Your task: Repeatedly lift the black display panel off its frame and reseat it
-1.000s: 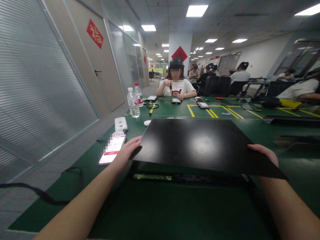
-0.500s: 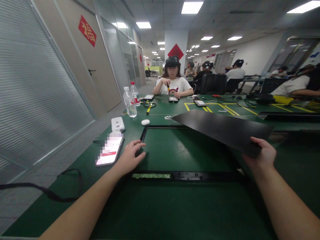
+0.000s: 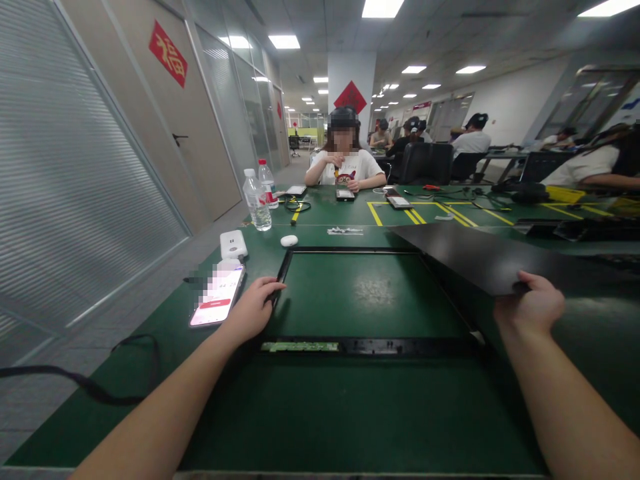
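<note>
A black rectangular frame [image 3: 400, 345] lies flat on the green table, a green circuit board [image 3: 300, 347] set in its near bar. My left hand [image 3: 253, 307] grips the frame's left side, fingers over the edge. In my right hand [image 3: 533, 307] is a thin, dark, glossy panel [image 3: 465, 253], pinched at its near edge. The panel is tilted and raised above the frame's right side, covering part of the table beyond. Green tabletop shows through the frame's opening.
Left of the frame lie a lit phone [image 3: 217, 297], a white power bank [image 3: 233, 245] and a small white case [image 3: 289, 241]. Two water bottles [image 3: 257, 203] stand behind them. A person [image 3: 350, 163] works across the table. Black strips [image 3: 595, 229] lie at the far right.
My right hand has moved the panel to the right, uncovering the frame's far right corner. My left hand's fingers have closed in on the frame's left side.
</note>
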`<action>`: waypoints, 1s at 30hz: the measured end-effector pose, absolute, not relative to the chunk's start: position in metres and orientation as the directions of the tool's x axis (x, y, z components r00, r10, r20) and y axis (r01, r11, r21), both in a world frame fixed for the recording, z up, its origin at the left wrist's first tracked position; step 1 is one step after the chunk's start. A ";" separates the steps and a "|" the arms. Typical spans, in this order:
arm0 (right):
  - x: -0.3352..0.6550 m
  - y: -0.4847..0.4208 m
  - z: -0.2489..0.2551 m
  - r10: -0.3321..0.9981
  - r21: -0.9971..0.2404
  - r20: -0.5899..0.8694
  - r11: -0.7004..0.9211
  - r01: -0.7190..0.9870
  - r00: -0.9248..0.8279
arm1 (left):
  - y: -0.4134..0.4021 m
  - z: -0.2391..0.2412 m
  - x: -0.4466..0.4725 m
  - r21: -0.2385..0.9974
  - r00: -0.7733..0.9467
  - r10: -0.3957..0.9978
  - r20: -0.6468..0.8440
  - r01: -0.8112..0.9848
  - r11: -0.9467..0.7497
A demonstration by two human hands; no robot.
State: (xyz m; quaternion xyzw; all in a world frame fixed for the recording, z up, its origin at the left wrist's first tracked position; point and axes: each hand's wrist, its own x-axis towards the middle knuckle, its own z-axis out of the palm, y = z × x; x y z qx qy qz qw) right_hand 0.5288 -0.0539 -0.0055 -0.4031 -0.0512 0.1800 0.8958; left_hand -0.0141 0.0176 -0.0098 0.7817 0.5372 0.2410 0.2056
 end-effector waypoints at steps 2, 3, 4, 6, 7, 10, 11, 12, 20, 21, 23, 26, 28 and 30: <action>0.522 -0.053 -0.005 0.298 -0.745 -0.053 0.624 -0.237 0.953 | 0.018 -0.010 -0.015 0.582 0.297 0.943 0.153 0.744 -0.329; 0.518 -0.054 -0.005 0.281 -0.749 -0.056 0.623 -0.226 0.958 | 0.018 -0.010 -0.015 0.584 0.295 0.943 0.152 0.743 -0.327; 0.516 -0.054 -0.005 0.273 -0.755 -0.061 0.617 -0.223 0.960 | 0.018 -0.010 -0.015 0.585 0.295 0.943 0.152 0.743 -0.326; 0.512 -0.056 -0.004 0.270 -0.769 -0.077 0.597 -0.229 0.960 | 0.018 -0.010 -0.015 0.586 0.291 0.945 0.150 0.743 -0.322; 0.512 -0.056 -0.004 0.272 -0.776 -0.087 0.584 -0.236 0.958 | 0.018 -0.010 -0.014 0.586 0.288 0.946 0.151 0.745 -0.320; 0.512 -0.058 -0.003 0.282 -0.795 -0.122 0.546 -0.263 0.952 | 0.019 -0.010 -0.014 0.589 0.281 0.947 0.154 0.744 -0.316; 0.512 -0.058 -0.003 0.286 -0.799 -0.134 0.535 -0.275 0.949 | 0.019 -0.010 -0.014 0.591 0.280 0.948 0.154 0.742 -0.315; 0.512 -0.058 -0.003 0.292 -0.801 -0.149 0.524 -0.288 0.945 | 0.019 -0.011 -0.014 0.592 0.280 0.948 0.152 0.742 -0.315; 0.508 -0.055 0.000 0.341 -0.795 -0.292 0.433 -0.425 0.894 | 0.019 -0.012 -0.015 0.575 0.301 0.944 0.136 0.752 -0.323; 0.508 -0.054 0.000 0.349 -0.795 -0.304 0.419 -0.438 0.886 | 0.019 -0.012 -0.015 0.580 0.301 0.943 0.142 0.747 -0.326; 0.510 -0.053 -0.001 0.359 -0.797 -0.332 0.389 -0.463 0.872 | 0.019 -0.011 -0.014 0.591 0.299 0.941 0.160 0.734 -0.334; 0.513 -0.053 -0.003 0.355 -0.793 -0.377 0.354 -0.496 0.855 | 0.018 -0.010 -0.013 0.595 0.297 0.940 0.167 0.730 -0.336; 0.514 -0.053 -0.004 0.344 -0.787 -0.401 0.345 -0.511 0.849 | 0.018 -0.010 -0.013 0.591 0.297 0.941 0.163 0.734 -0.334; 0.516 -0.053 -0.004 0.333 -0.782 -0.419 0.340 -0.522 0.845 | 0.019 -0.010 -0.012 0.590 0.297 0.942 0.159 0.736 -0.332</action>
